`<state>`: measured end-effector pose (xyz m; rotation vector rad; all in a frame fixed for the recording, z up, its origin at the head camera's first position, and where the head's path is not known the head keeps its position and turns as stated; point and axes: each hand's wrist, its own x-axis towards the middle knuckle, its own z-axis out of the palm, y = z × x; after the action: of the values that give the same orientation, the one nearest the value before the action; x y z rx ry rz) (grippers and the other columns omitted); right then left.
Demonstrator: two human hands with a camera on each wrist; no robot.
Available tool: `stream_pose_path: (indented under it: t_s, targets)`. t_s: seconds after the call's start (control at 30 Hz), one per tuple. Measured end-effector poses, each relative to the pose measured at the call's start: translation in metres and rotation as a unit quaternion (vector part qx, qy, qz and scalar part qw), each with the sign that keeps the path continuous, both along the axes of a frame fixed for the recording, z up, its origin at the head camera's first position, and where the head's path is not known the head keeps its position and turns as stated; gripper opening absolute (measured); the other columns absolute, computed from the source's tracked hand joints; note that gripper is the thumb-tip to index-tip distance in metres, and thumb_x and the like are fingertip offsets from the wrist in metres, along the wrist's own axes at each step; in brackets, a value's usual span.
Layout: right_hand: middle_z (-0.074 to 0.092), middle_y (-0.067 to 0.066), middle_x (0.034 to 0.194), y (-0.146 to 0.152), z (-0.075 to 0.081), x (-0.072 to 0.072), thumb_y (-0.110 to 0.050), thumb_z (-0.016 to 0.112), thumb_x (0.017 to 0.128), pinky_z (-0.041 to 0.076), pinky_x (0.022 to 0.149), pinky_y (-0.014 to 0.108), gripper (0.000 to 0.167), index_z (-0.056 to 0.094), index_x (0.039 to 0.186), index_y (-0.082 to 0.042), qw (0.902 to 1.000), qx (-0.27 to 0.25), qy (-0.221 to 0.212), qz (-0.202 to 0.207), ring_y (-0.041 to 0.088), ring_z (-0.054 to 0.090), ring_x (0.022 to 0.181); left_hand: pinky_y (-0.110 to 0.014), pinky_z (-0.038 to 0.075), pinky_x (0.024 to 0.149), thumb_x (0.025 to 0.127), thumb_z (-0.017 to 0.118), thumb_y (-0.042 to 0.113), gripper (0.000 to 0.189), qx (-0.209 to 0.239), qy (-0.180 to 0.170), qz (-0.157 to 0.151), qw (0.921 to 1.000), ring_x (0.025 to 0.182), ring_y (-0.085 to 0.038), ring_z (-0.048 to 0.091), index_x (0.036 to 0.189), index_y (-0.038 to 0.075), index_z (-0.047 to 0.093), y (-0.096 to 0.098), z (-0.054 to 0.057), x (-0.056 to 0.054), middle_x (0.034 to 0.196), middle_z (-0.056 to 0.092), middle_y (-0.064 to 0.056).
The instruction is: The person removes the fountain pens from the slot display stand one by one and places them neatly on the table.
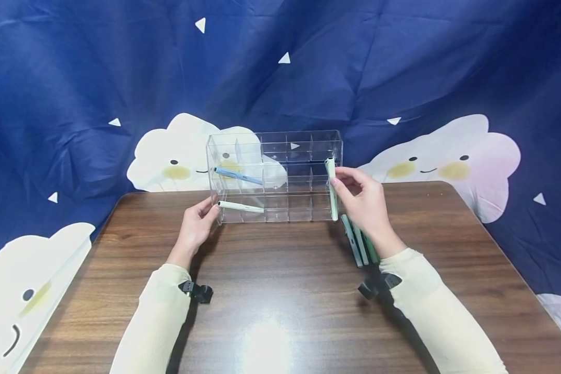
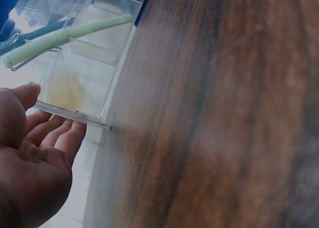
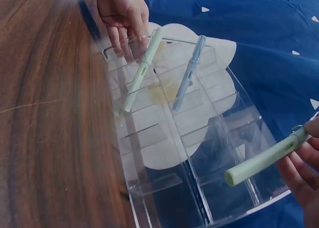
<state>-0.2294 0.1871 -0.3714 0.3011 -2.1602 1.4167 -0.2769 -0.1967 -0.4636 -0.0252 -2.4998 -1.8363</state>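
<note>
A clear plastic organizer (image 1: 274, 195) with several compartments stands at the back of the table. My left hand (image 1: 196, 224) grips its lower left side, thumb in front and fingers behind the wall in the left wrist view. Between thumb and fingers my right hand (image 1: 365, 203) pinches a pale green pen (image 1: 333, 193), held nearly upright before the organizer's right end. The right wrist view shows this pen (image 3: 264, 162) with its clip near the fingers. A blue pen (image 1: 238, 175) lies slanted in the organizer's middle row, and another pale green pen (image 1: 241, 207) in the bottom row.
Several grey-green and dark green pens (image 1: 355, 244) lie side by side on the wooden table (image 1: 280, 275), partly behind the right hand and wrist. A blue curtain (image 1: 280, 78) with white clouds hangs close behind the organizer. Dark camera bands (image 1: 197, 292) sit on both wrists.
</note>
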Motion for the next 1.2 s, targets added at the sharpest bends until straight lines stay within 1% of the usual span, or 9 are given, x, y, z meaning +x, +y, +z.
stream_pose_path:
  t_s: [0.2, 0.47, 0.63, 0.73, 0.83, 0.93, 1.03, 1.1, 1.2]
  targets:
    - [0.077, 0.025, 0.096, 0.011, -0.01, 0.004, -0.004, 0.074, 0.101, 0.05, 0.073, 0.006, 0.022, 0.078, 0.121, 0.003, 0.9998, 0.007, -0.01, -0.016, -0.008, 0.062, 0.08, -0.004, 0.05, 0.095, 0.112, 0.058, 0.014, 0.048, -0.011, -0.003, 0.001, 0.9999, 0.143, -0.032, 0.059, 0.158, 0.001, 0.051, 0.0, 0.002, 0.001, 0.156, 0.058, -0.021]
    - [0.076, 0.022, 0.098, 0.026, -0.023, 0.011, -0.004, 0.075, 0.1, 0.049, 0.074, 0.005, 0.021, 0.078, 0.12, 0.003, 0.999, 0.027, -0.014, -0.032, -0.009, 0.061, 0.081, -0.003, 0.049, 0.088, 0.112, 0.059, 0.014, 0.047, -0.005, -0.005, 0.004, 1.0, 0.138, -0.032, 0.062, 0.157, 0.002, 0.053, 0.002, 0.003, 0.001, 0.154, 0.06, -0.022]
    - [0.076, 0.022, 0.099, 0.035, -0.026, 0.014, -0.007, 0.076, 0.1, 0.046, 0.073, 0.005, 0.022, 0.078, 0.12, 0.003, 0.9979, 0.046, -0.023, -0.041, -0.011, 0.058, 0.079, -0.003, 0.05, 0.086, 0.111, 0.059, 0.015, 0.047, -0.002, -0.01, 0.008, 0.9999, 0.138, -0.032, 0.062, 0.157, 0.003, 0.054, 0.001, 0.002, 0.002, 0.154, 0.06, -0.021]
    - [0.076, 0.022, 0.099, 0.041, -0.026, 0.016, -0.008, 0.076, 0.1, 0.046, 0.072, 0.005, 0.022, 0.079, 0.12, 0.002, 0.9974, 0.046, -0.032, -0.045, -0.011, 0.059, 0.077, -0.003, 0.05, 0.088, 0.112, 0.059, 0.015, 0.048, 0.0, -0.013, 0.004, 0.9999, 0.141, -0.031, 0.06, 0.157, 0.003, 0.053, 0.001, 0.003, 0.002, 0.155, 0.059, -0.021]
    - [0.076, 0.021, 0.098, 0.047, -0.027, 0.019, -0.009, 0.075, 0.101, 0.046, 0.072, 0.005, 0.021, 0.079, 0.12, 0.001, 0.9963, 0.054, -0.042, -0.051, -0.011, 0.059, 0.076, -0.005, 0.051, 0.095, 0.112, 0.058, 0.013, 0.048, 0.0, -0.012, 0.001, 0.9999, 0.143, -0.031, 0.059, 0.158, 0.001, 0.051, 0.001, 0.003, 0.001, 0.156, 0.058, -0.021]
    - [0.075, 0.019, 0.097, 0.052, -0.03, 0.021, -0.01, 0.074, 0.102, 0.045, 0.071, 0.007, 0.021, 0.079, 0.12, 0.0, 0.9941, 0.073, -0.054, -0.06, -0.01, 0.058, 0.075, -0.013, 0.052, 0.104, 0.111, 0.058, 0.012, 0.049, -0.001, -0.011, 0.0, 0.9999, 0.145, -0.031, 0.057, 0.158, 0.0, 0.05, 0.002, 0.003, 0.001, 0.156, 0.057, -0.021]
    - [0.075, 0.016, 0.096, 0.057, -0.031, 0.023, -0.013, 0.074, 0.103, 0.044, 0.069, 0.009, 0.022, 0.079, 0.121, -0.002, 0.9911, 0.091, -0.067, -0.069, -0.007, 0.057, 0.075, -0.02, 0.053, 0.11, 0.112, 0.058, 0.013, 0.048, 0.0, -0.012, 0.0, 0.9999, 0.146, -0.031, 0.057, 0.158, -0.001, 0.05, 0.001, 0.003, 0.001, 0.157, 0.056, -0.021]
    - [0.075, 0.015, 0.096, 0.06, -0.032, 0.024, -0.014, 0.074, 0.103, 0.044, 0.068, 0.01, 0.023, 0.079, 0.122, -0.002, 0.9895, 0.099, -0.074, -0.074, -0.006, 0.057, 0.074, -0.023, 0.052, 0.111, 0.112, 0.058, 0.013, 0.048, 0.002, -0.013, 0.001, 0.9999, 0.146, -0.031, 0.057, 0.158, -0.001, 0.05, 0.001, 0.003, 0.001, 0.157, 0.056, -0.021]
    - [0.078, 0.018, 0.1, 0.065, -0.032, 0.027, -0.017, 0.073, 0.104, 0.044, 0.07, 0.009, 0.025, 0.078, 0.124, -0.002, 0.9874, 0.107, -0.086, -0.079, -0.009, 0.057, 0.077, -0.021, 0.053, 0.11, 0.112, 0.058, 0.013, 0.048, 0.003, -0.014, 0.0, 0.9999, 0.145, -0.032, 0.057, 0.158, 0.0, 0.05, 0.001, 0.003, 0.001, 0.157, 0.056, -0.021]
